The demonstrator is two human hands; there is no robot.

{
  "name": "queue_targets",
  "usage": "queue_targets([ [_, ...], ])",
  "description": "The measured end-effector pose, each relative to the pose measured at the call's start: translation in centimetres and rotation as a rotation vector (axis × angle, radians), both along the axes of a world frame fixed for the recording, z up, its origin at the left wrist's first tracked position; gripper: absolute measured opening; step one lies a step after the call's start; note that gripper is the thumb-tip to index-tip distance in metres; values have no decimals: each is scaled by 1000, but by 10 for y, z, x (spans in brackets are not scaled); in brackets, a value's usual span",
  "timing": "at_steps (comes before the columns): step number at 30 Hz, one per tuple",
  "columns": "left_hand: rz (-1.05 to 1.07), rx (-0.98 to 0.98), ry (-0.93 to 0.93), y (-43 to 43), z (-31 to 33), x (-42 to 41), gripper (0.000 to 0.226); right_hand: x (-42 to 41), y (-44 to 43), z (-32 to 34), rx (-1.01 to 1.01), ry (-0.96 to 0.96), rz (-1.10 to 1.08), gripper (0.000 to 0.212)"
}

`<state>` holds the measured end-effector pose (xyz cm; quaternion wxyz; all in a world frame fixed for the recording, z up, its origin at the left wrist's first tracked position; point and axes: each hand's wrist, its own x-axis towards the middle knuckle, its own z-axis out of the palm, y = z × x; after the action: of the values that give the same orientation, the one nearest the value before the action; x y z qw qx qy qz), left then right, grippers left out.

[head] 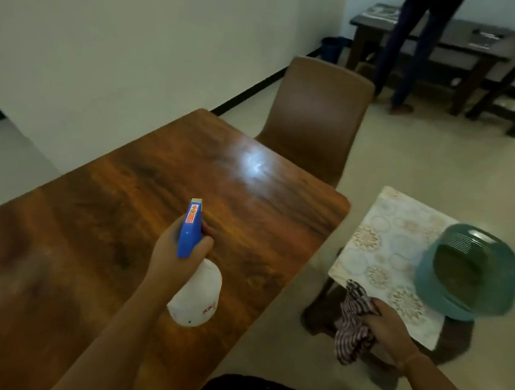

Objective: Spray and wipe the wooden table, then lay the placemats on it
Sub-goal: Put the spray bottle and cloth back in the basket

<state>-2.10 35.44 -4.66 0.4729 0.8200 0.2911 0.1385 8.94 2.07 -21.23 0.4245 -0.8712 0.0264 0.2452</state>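
The wooden table fills the left and middle of the view, its top bare and glossy. My left hand grips a spray bottle with a white body and a blue trigger head, held over the table's right half with the nozzle facing the far end. My right hand is off the table's right side, above the floor, closed on a striped cloth that hangs from the fist. A pale patterned placemat lies on a small stool to the right.
A teal plastic basket sits on the patterned mat on the stool. A brown chair stands at the table's far end. Another person's legs stand by a dark bench at the back right. A white wall runs along the left.
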Motion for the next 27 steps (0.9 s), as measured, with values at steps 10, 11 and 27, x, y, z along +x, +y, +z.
queue_targets([
  [10,-216,27,-69,-180,-6,90,22,56,-145,19,78,83,-63,12],
  [11,-237,19,-68,-197,-10,98,25,64,-161,22,81,76,-109,10],
  [27,-523,-322,193,-386,-49,228,72,176,-229,52,3,-257,-458,17],
])
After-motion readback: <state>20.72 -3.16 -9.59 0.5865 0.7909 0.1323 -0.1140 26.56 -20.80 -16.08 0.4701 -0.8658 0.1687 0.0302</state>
